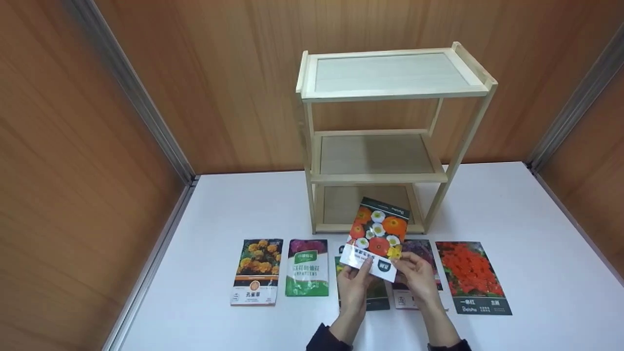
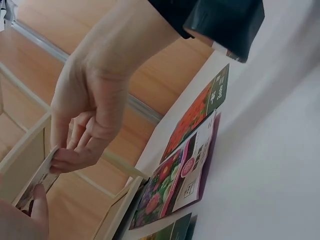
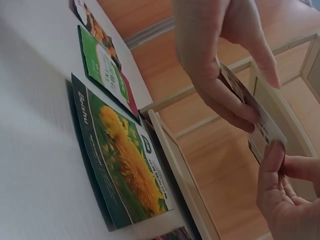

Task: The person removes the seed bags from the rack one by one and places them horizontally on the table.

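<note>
Both hands hold up one seed packet [image 1: 377, 233] printed with orange and white flowers, tilted above the white table [image 1: 546, 253]. My left hand [image 1: 360, 274] pinches its lower left corner. My right hand [image 1: 402, 265] pinches its lower right edge. The left wrist view shows the packet [image 2: 36, 181] edge-on, nipped by the right hand's fingertips [image 2: 65, 160]. From the right wrist, the packet [image 3: 256, 122] sits between the left hand's fingers [image 3: 225, 100] and the right thumb [image 3: 274, 155]. The hands hover just in front of the wooden shelf [image 1: 385, 146].
A three-tier wooden shelf stands at the back. Packets lie in a row: marigold [image 1: 257, 270], green impatiens [image 1: 307, 267], a dark green yellow-flower one [image 3: 125, 165] under the left hand, a purple one [image 2: 175, 185] under the right, a red one [image 1: 470, 275]. Wood-panel walls enclose the table.
</note>
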`<move>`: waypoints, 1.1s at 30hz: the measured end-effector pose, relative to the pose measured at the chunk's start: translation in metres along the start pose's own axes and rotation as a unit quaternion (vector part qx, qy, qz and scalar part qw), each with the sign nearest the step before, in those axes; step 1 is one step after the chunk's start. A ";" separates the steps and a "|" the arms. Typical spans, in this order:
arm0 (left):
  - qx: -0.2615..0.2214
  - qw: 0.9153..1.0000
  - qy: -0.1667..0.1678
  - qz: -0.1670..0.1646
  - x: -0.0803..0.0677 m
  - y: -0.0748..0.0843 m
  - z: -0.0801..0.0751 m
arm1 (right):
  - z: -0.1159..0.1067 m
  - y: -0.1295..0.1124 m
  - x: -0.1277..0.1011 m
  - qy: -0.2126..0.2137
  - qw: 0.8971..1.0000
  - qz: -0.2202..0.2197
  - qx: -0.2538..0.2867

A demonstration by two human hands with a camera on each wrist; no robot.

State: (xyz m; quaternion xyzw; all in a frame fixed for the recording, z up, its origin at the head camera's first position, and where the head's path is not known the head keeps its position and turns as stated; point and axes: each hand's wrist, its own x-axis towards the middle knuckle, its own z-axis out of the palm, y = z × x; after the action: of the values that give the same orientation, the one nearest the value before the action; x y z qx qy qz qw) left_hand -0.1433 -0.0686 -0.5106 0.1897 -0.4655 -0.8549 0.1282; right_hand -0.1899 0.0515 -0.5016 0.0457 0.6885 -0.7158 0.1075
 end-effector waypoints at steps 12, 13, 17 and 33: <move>0.059 0.997 0.028 0.036 -0.001 0.001 -0.002 | 0.004 0.002 -0.009 -0.003 1.000 0.009 -0.013; 0.065 0.997 0.021 0.036 -0.001 0.003 -0.003 | 0.003 0.001 -0.010 -0.011 1.000 0.013 -0.010; 0.082 0.996 -0.026 0.029 0.000 0.013 -0.012 | -0.006 -0.003 -0.008 -0.075 0.997 0.033 0.010; 0.164 0.960 -0.200 -0.106 0.015 0.062 -0.076 | -0.062 -0.022 -0.003 -0.242 0.967 0.062 0.047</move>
State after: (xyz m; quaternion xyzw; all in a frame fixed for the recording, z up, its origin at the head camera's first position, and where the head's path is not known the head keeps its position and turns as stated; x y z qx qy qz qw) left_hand -0.1204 -0.1642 -0.4992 0.0820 -0.5925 -0.7961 -0.0916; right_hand -0.1965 0.1139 -0.4823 -0.0812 0.6030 -0.7291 0.3134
